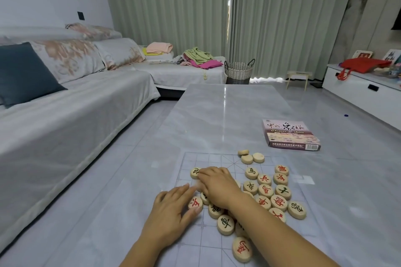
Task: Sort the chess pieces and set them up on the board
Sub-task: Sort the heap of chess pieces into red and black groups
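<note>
The clear board [191, 158] is spread on the table [227, 110], with the heap of pieces [267, 193] lying at three o'clock from the hands. The right hand [217, 184], nearer the heap, is pressed on a black-marked piece [194, 173] at the board's ten o'clock corner. The left hand [171, 212] lies flat with its thumb on a red-marked piece [194, 202]; neither piece is seen to be lifted.

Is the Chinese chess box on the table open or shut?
Shut, as far as visible. The box lies flat on the table, printed lid up, with no flap raised.
</note>
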Demonstrator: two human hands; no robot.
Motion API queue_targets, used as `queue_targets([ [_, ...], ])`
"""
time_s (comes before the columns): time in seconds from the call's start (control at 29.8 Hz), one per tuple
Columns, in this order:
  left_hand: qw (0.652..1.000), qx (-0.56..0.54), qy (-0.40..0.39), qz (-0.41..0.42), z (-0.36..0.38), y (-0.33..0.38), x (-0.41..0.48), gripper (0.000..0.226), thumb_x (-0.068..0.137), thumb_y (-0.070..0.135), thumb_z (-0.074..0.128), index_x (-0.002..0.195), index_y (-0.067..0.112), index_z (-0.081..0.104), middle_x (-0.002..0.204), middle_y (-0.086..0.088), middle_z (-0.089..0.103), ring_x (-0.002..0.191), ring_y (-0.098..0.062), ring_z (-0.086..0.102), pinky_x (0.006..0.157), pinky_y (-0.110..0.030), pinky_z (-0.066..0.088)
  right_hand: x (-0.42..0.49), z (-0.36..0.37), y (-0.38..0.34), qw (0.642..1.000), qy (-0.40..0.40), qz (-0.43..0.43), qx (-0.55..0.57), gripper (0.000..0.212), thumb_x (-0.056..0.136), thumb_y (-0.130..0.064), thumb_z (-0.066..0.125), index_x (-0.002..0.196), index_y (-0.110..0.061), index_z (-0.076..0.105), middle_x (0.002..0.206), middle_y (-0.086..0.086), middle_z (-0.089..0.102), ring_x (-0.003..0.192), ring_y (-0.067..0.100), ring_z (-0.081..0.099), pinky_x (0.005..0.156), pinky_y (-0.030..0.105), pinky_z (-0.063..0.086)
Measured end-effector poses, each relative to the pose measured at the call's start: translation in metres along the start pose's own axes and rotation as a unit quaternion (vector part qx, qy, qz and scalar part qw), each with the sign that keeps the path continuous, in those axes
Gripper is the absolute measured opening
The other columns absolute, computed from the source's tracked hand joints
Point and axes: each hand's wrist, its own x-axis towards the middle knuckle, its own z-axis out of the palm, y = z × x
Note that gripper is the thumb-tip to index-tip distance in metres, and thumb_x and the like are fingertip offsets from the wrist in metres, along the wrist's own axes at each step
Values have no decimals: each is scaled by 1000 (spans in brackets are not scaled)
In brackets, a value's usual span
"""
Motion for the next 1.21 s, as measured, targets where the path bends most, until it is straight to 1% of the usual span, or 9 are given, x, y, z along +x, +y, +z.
queue_targets([
  [0.1,1000,-7,11,-11,-2,1,0,105,55,87,-14,141,41,26,150,20,26,137,4,19,107,-20,7,3,-1,2,999,18,26,30,40,97,-28,33,134,-18,44,145,-2,38,134,18,29,108,35,19],
  [0.2,1000,-17,18,-18,-3,0,0,109,53,88,-15,139,38,31,148,20,30,135,4,22,109,-22,10,-6,-16,23,987,62,131,63,39,94,-30,41,130,-18,48,138,3,44,128,22,36,105,36,27],
  [0.3,999,-19,20,-22,-2,0,1,110,53,88,-14,138,36,34,147,18,33,135,2,25,109,-23,11,-21,-27,46,979,-9,195,52,44,86,-40,53,125,-19,52,131,7,46,122,25,40,98,36,34],
  [0.37,999,-24,20,-23,-2,0,0,110,54,88,-13,137,36,36,147,18,34,135,1,26,109,-23,12,-25,-27,48,980,-54,187,24,43,84,-41,56,119,-18,55,125,8,50,116,26,44,93,36,37],
  [0.47,999,-27,23,-18,-3,0,-1,103,56,87,-10,133,39,40,145,19,36,134,3,26,104,-18,11,-28,-22,43,983,-24,180,24,35,84,-33,56,115,-15,56,120,7,53,109,27,50,87,35,40],
  [0.64,999,-26,24,-18,-3,-1,0,102,57,87,-9,132,38,41,144,19,37,133,3,28,103,-18,11,-34,-26,44,944,81,207,244,20,86,-22,53,105,-14,48,105,5,61,94,23,58,81,36,46],
  [0.81,999,-20,26,-26,0,-3,0,106,56,88,-10,135,38,38,146,18,36,134,2,28,108,-21,12,-48,-15,55,975,65,188,101,35,86,-42,55,120,-30,55,121,-8,60,121,15,43,97,33,26],
  [1.04,999,-17,29,-23,-1,-2,0,105,56,88,-10,133,37,40,145,18,37,133,1,30,106,-20,12,-44,-9,54,972,90,177,123,32,92,-32,48,123,-24,55,132,-4,53,125,17,40,100,34,24],
  [1.21,999,-12,25,-19,0,-3,0,101,58,88,-6,134,38,39,146,18,35,134,1,29,107,-21,12,-21,-3,44,987,95,101,86,35,96,-22,41,129,-20,51,140,-3,46,128,21,38,104,34,31],
])
